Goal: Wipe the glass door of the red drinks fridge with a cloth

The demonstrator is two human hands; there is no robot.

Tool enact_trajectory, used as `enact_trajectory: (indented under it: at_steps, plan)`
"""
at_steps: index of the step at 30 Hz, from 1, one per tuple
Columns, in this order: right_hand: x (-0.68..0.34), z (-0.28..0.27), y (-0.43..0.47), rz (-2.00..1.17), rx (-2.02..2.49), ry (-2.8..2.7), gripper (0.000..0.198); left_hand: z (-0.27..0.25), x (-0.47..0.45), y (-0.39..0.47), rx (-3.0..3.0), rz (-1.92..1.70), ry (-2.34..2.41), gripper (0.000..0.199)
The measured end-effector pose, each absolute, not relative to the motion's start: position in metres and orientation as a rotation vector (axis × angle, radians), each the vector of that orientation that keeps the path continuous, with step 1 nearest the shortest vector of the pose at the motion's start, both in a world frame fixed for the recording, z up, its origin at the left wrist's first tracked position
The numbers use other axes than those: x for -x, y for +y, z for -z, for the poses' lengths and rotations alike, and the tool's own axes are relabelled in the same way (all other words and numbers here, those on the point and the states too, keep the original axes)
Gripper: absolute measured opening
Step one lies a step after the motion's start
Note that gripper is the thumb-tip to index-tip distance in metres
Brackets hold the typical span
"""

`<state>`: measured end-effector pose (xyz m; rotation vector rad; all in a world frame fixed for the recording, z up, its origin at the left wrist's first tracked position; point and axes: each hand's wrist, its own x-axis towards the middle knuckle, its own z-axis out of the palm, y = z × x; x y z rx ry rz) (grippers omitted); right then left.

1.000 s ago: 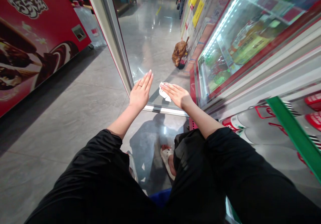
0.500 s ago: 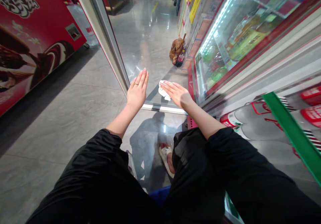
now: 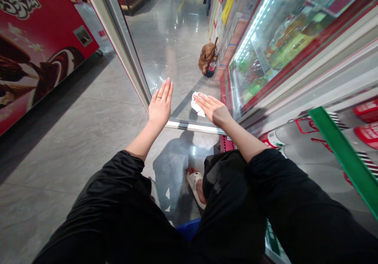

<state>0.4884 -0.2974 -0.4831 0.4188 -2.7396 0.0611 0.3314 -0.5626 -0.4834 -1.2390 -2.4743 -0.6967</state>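
A clear glass door (image 3: 173, 47) in a pale frame stands before me. My left hand (image 3: 160, 103), a ring on one finger, lies flat with stretched fingers at the glass, close to the frame's left upright. Under the fingers of my right hand (image 3: 215, 108) is a crumpled white tissue (image 3: 198, 105), held flat against the lower right of the pane. Part of the tissue is hidden beneath those fingers.
Left stands a red freezer cabinet (image 3: 44, 59). A lit drinks fridge (image 3: 256, 67) is at the right, with packs of large bottles (image 3: 313, 145) and a green bar (image 3: 342, 153) nearer me. Beyond the glass, a brown bag (image 3: 207, 57) and a dark bottle (image 3: 212, 67) are on the floor.
My right hand has slid slightly to the right over the glass with the tissue. My left hand stays in nearly the same place.
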Motion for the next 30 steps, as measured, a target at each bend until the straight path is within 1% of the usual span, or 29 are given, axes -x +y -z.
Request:
enact_trajectory:
  at_steps: [7, 14, 20, 25, 30]
  plan:
    - [-0.492, 0.493, -0.286, -0.107, -0.542, -2.855, 0.06, 0.482, -0.326, -0.561, 1.241, 0.711, -2.484, 0.081]
    - [-0.492, 0.486, -0.284, -0.06, -0.364, -2.748, 0.059, 0.482, -0.322, -0.552, 1.214, 0.741, -2.493, 0.082]
    - [-0.493, 0.503, -0.274, -0.07, -0.465, -2.869, 0.062, 0.481, -0.318, -0.543, 1.191, 0.723, -2.499, 0.085]
    - [-0.495, 0.492, -0.27, -0.065, -0.37, -2.824, 0.062, 0.482, -0.313, -0.536, 1.165, 0.615, -2.564, 0.088]
    - [-0.5, 0.492, -0.27, -0.094, -0.289, -2.852, 0.064, 0.493, -0.306, -0.527, 1.139, 0.711, -2.514, 0.081]
